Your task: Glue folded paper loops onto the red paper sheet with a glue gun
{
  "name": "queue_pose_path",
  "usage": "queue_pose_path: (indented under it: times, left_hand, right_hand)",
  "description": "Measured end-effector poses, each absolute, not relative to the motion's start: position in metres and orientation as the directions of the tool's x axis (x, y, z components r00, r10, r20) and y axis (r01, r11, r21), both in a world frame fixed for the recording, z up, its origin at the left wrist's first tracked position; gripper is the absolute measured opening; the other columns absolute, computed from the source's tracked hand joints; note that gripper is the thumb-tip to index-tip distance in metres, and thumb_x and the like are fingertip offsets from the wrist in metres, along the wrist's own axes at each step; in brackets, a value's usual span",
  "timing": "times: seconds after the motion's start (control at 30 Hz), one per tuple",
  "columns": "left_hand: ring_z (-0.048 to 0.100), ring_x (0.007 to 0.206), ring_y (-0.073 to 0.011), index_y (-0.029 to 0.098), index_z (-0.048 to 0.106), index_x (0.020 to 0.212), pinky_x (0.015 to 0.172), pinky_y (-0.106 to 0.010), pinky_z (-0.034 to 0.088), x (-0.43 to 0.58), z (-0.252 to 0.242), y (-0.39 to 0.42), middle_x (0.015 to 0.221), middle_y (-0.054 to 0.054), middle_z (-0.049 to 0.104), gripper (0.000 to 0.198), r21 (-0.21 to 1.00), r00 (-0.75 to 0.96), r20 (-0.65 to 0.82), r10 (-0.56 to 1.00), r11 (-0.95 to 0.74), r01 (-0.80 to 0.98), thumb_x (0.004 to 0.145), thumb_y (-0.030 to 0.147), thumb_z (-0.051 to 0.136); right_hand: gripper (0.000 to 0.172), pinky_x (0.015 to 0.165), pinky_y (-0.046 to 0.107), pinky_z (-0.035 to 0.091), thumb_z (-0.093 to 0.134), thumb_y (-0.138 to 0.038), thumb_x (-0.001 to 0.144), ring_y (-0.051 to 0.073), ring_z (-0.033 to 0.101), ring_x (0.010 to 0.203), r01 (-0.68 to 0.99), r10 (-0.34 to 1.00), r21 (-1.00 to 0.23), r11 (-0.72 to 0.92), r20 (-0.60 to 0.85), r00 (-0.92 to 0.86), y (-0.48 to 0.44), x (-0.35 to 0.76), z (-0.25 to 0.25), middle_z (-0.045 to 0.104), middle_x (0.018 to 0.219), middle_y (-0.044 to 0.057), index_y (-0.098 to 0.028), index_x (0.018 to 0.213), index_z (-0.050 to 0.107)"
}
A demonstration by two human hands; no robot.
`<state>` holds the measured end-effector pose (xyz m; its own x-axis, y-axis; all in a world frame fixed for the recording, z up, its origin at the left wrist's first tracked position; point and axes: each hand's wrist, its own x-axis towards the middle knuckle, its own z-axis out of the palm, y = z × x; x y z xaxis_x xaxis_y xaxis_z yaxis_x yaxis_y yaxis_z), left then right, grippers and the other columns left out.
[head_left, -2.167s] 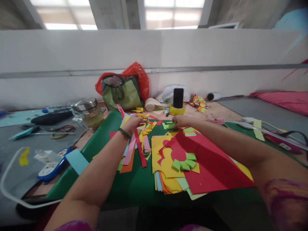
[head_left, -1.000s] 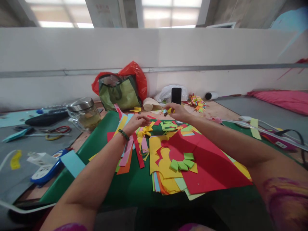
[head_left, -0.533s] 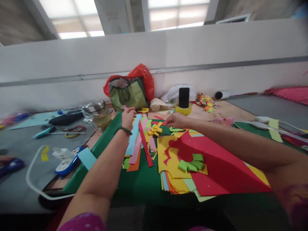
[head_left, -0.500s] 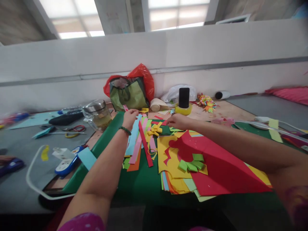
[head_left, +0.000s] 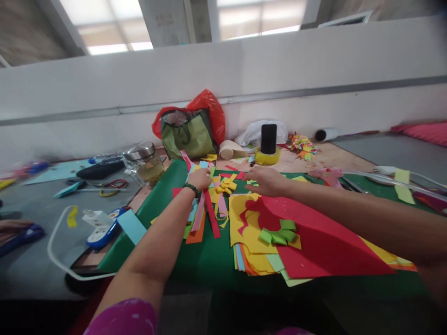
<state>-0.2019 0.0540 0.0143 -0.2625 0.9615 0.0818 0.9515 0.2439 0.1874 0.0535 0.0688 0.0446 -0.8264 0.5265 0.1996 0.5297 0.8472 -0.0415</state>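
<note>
My left hand (head_left: 200,179), with a green bead bracelet at the wrist, is closed on a bunch of colored paper strips (head_left: 190,163); pink and blue ends stick out beyond it. A long red paper strip (head_left: 212,216) slants just below. My right hand (head_left: 265,180) hovers palm down, fingers slightly apart, above green strips and the paper pile, with nothing visible in it. Between the hands sits a cluster of folded yellow paper pieces (head_left: 226,185). Folded green paper pieces (head_left: 279,233) rest on a big red sheet (head_left: 321,242) and a cut yellow sheet (head_left: 240,232).
A glass jar (head_left: 145,163), a blue-white power strip (head_left: 104,230) and scissors (head_left: 113,186) are at the left. Behind are a green bag (head_left: 188,135), a phone (head_left: 268,138) on yellow tape (head_left: 267,157) and a paper flower cluster (head_left: 303,145). Another person's hand (head_left: 14,227) shows at far left.
My left hand has moved right and slightly nearer, gathering strips so that they shift and tilt. My right hand has moved a little right, its fingers more spread.
</note>
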Motion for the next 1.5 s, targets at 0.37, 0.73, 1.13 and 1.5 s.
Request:
queue_pose_path:
  times: [0.37, 0.73, 1.13, 1.5]
  left_hand:
    - [0.066, 0.105, -0.0257, 0.021, 0.059, 0.126, 0.083, -0.032, 0.052, -0.212, 0.031, 0.049, 0.113, -0.007, 0.072, 0.046, 0.288, -0.419, 0.253, 0.872, 0.346, 0.893, 0.081, 0.016, 0.051]
    - [0.066, 0.103, -0.0247, 0.024, 0.061, 0.124, 0.084, -0.032, 0.051, -0.206, 0.034, 0.046, 0.108, -0.006, 0.072, 0.047, 0.320, -0.406, 0.286, 0.868, 0.312, 0.894, 0.078, 0.016, 0.053]
    - [0.064, 0.107, -0.0278, 0.020, 0.065, 0.121, 0.091, -0.035, 0.050, -0.205, 0.025, 0.054, 0.111, -0.011, 0.072, 0.047, 0.272, -0.287, 0.234, 0.929, 0.221, 0.937, 0.083, 0.046, 0.054]
    - [0.067, 0.087, -0.0283, 0.019, 0.068, 0.107, 0.081, -0.040, 0.053, -0.211, 0.018, 0.062, 0.094, -0.010, 0.072, 0.037, 0.319, -0.227, 0.376, 0.898, 0.104, 0.942, 0.080, 0.040, 0.053]
  right_hand:
    - [0.037, 0.082, 0.034, 0.046, 0.054, -0.014, 0.081, 0.027, 0.061, 0.103, 0.530, 0.529, -0.034, 0.847, 0.141, -0.837, 0.082, 0.004, 0.044, 0.068, 0.114, 0.013, -0.016, 0.116, 0.066]
    - [0.032, 0.070, 0.029, 0.047, 0.046, -0.014, 0.081, 0.019, 0.064, 0.077, 0.574, 0.565, -0.139, 0.807, 0.461, -0.684, 0.075, 0.089, 0.071, 0.071, 0.093, 0.009, -0.016, 0.102, 0.070]
    - [0.034, 0.077, 0.038, 0.056, 0.040, -0.036, 0.094, 0.025, 0.069, 0.092, 0.763, 0.750, -0.240, 0.600, 0.500, -0.433, -0.034, 0.217, 0.025, 0.073, 0.098, 0.011, -0.022, 0.099, 0.070]
    - [0.053, 0.104, 0.047, 0.047, 0.032, -0.052, 0.097, 0.028, 0.055, 0.126, 0.873, 0.908, -0.277, 0.400, 0.248, -0.337, -0.086, 0.249, -0.003, 0.060, 0.135, 0.013, -0.021, 0.127, 0.063]
